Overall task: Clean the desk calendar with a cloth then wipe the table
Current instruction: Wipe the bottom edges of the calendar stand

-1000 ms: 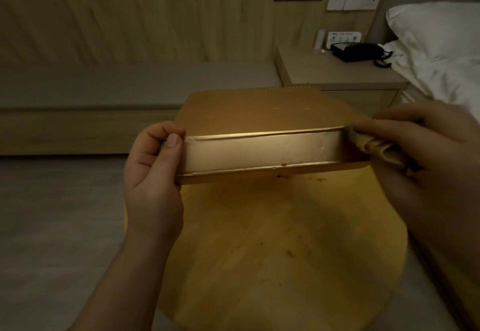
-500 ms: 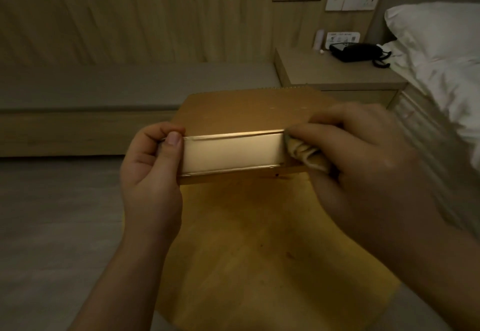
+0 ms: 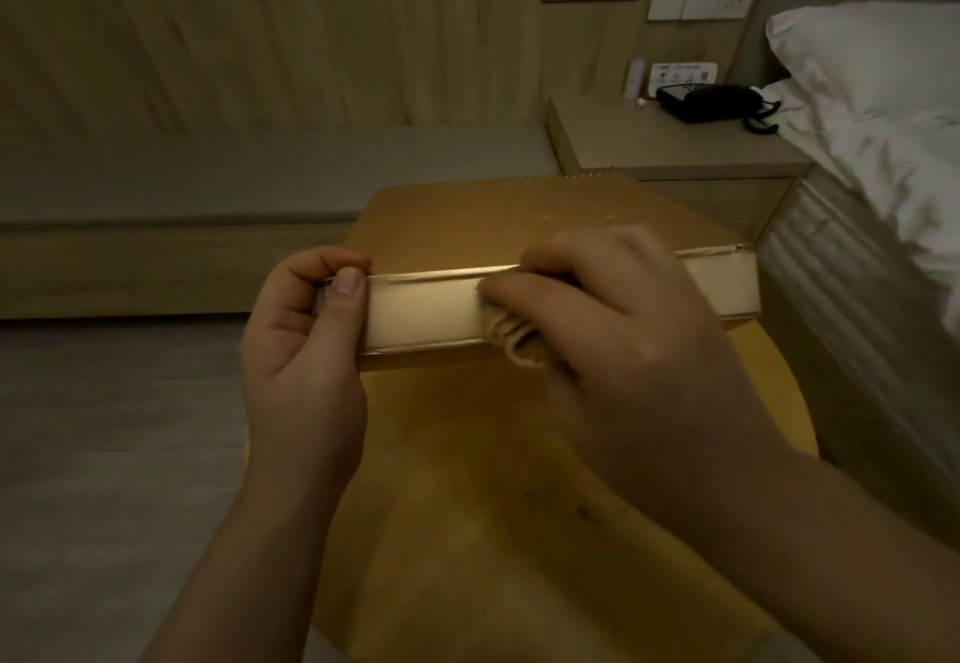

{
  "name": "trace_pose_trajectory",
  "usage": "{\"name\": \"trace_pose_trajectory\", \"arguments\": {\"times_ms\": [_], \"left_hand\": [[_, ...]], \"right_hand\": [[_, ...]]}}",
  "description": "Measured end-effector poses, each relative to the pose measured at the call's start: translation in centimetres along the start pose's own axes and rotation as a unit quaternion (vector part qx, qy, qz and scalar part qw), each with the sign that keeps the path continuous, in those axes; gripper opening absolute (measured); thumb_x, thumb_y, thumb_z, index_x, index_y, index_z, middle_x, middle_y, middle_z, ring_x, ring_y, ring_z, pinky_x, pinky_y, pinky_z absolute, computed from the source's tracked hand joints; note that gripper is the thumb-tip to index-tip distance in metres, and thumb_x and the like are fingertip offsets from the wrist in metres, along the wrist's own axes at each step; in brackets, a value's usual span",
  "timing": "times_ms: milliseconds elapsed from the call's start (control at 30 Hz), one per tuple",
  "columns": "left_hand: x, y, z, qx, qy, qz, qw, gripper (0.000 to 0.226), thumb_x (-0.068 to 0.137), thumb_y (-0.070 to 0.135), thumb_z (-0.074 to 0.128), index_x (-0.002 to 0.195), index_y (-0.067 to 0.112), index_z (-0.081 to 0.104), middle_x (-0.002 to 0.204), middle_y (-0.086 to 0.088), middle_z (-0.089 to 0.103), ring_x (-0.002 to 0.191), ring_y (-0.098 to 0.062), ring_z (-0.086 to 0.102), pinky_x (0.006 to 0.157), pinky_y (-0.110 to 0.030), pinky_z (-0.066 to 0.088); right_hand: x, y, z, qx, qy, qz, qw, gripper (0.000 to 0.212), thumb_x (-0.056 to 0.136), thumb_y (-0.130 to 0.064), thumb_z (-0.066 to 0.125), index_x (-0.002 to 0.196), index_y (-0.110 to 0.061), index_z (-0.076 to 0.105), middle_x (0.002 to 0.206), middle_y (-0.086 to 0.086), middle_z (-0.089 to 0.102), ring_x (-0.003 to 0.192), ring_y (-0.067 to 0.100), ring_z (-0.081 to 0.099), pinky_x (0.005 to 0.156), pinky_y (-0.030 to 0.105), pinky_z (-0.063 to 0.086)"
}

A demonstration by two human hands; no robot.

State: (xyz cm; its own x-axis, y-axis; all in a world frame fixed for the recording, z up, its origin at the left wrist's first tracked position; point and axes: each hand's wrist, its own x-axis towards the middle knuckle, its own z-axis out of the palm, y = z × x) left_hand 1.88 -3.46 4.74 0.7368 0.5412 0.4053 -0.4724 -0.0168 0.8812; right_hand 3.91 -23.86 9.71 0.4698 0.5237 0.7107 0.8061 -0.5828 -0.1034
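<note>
Head view. The desk calendar, a spiral-bound cardboard easel with its coil along the far edge, is held in the air above the far part of the round wooden table, its pale base panel turned toward the camera. The left hand grips the left end of the base, thumb flat on the near face and curled fingers behind. The right hand holds a bunched beige cloth and presses it against the pale panel, a little right of that panel's middle; the fingers curl round the cloth.

Handling, as judged: the calendar appears light and fairly stiff across its boards, yet the hollow easel form would likely flex or fold if squeezed at mid-span. The smooth panel catches the light and may be slippery, so a grip at the end, wrapping the folded edges, seems the soundest hold. The wire coil is the fragile part and is best left untouched. The cloth is soft and conforms to the panel's raised edges.

Beyond the table's far-right edge stand a bedside cabinet carrying a black telephone, and a bed with a white pillow.
</note>
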Motion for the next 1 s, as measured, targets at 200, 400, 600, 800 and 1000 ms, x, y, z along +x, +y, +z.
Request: {"name": "trace_pose_trajectory", "arguments": {"times_ms": [200,400,600,800,1000], "left_hand": [[0.3,0.0,-0.2,0.014,-0.003,0.007,1.000,0.014,0.089,0.034,0.063,0.091,0.040,0.075,0.093,0.016,0.072,0.090,-0.010,0.061,0.079,-0.040,0.047],[0.8,0.1,-0.5,0.020,-0.052,0.026,0.998,0.015,0.091,0.032,0.063,0.100,0.041,0.072,0.094,0.020,0.070,0.086,-0.002,0.061,0.070,-0.026,0.052],[0.7,0.5,-0.3,0.026,-0.099,0.055,0.993,0.037,0.082,0.022,0.071,0.105,0.050,0.065,0.099,0.026,0.072,0.089,0.003,0.068,0.068,-0.022,0.058],[1.1,0.8,0.2,0.030,-0.095,0.055,0.993,0.035,0.082,0.023,0.071,0.104,0.049,0.064,0.096,0.027,0.071,0.089,0.002,0.067,0.073,-0.027,0.060],[1.9,0.4,0.0,0.015,-0.087,0.043,0.995,0.033,0.081,0.022,0.072,0.105,0.043,0.065,0.093,0.023,0.071,0.086,0.001,0.066,0.073,-0.025,0.058]], "right_hand": [[-2.8,5.8,-3.8,-0.085,0.004,0.025,0.996,0.031,0.088,-0.003,0.067,0.118,-0.004,0.076,0.111,0.019,0.068,0.099,0.042,0.062,0.083,0.048,0.049],[-6.0,11.3,-6.1,-0.035,-0.016,0.088,0.995,0.041,0.097,-0.024,0.063,0.137,-0.030,0.063,0.132,0.001,0.059,0.116,0.022,0.058,0.090,0.050,0.053],[-6.1,11.9,-6.2,-0.033,-0.020,0.083,0.996,0.041,0.096,-0.023,0.066,0.136,-0.026,0.065,0.130,0.003,0.059,0.116,0.024,0.059,0.090,0.051,0.053],[-4.5,9.1,-4.4,-0.062,0.003,0.046,0.997,0.028,0.096,-0.011,0.066,0.121,-0.005,0.075,0.114,0.019,0.068,0.103,0.041,0.063,0.083,0.053,0.051],[-2.4,6.5,-2.3,-0.051,0.002,0.017,0.999,0.027,0.093,-0.004,0.068,0.119,-0.003,0.076,0.113,0.018,0.070,0.102,0.040,0.063,0.088,0.036,0.045]]}}
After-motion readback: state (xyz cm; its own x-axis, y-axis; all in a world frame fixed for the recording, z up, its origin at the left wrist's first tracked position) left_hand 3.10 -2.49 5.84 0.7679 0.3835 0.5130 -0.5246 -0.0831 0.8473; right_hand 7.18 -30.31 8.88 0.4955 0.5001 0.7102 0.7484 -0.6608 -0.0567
